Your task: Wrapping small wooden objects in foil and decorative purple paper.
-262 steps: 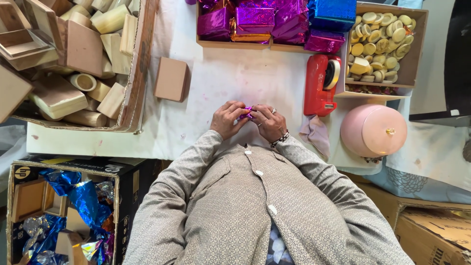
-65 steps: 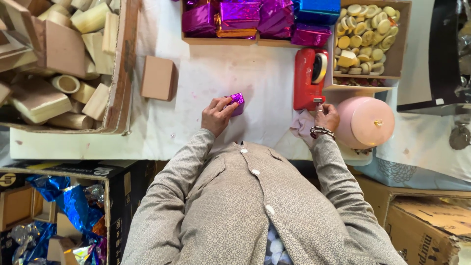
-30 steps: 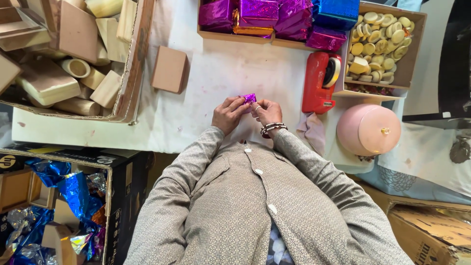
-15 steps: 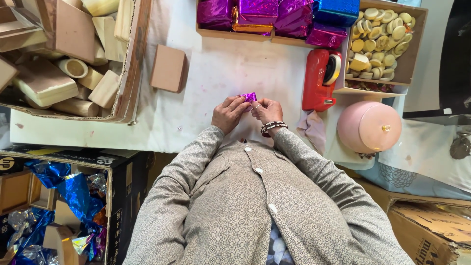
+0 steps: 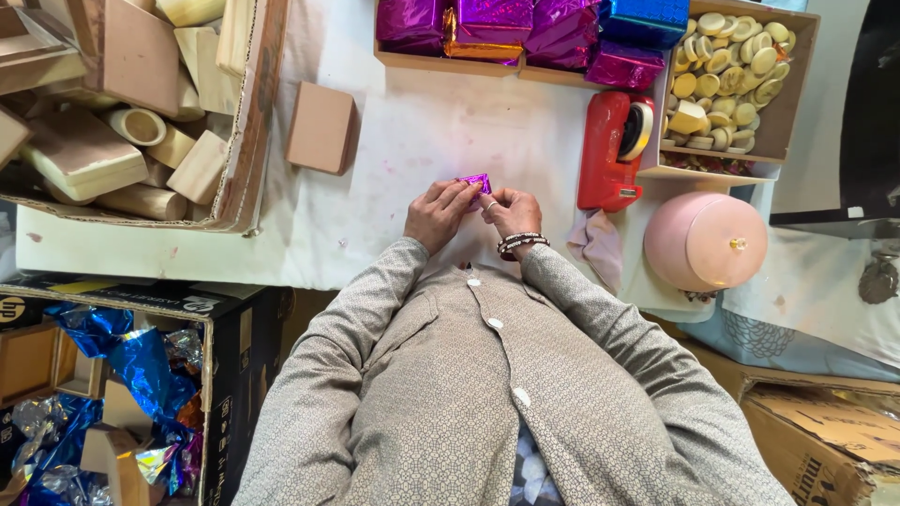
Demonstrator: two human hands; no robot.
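A small block wrapped in shiny purple foil (image 5: 476,181) is held between both hands just above the white table (image 5: 412,141), close to my chest. My left hand (image 5: 437,214) pinches its left side with the fingers curled over it. My right hand (image 5: 512,212), with a beaded bracelet on the wrist, grips its right side. Most of the block is hidden by my fingers.
A red tape dispenser (image 5: 614,150) stands right of my hands, a pink lidded container (image 5: 705,242) beyond it. Foil-wrapped boxes (image 5: 525,33) and a tray of wooden discs (image 5: 736,75) line the far edge. A cardboard box of wooden blocks (image 5: 131,112) sits left, one loose block (image 5: 322,127) beside it.
My right hand came back from the tape dispenser to the purple block. Over the last second both hands have stayed on it with only small finger shifts.
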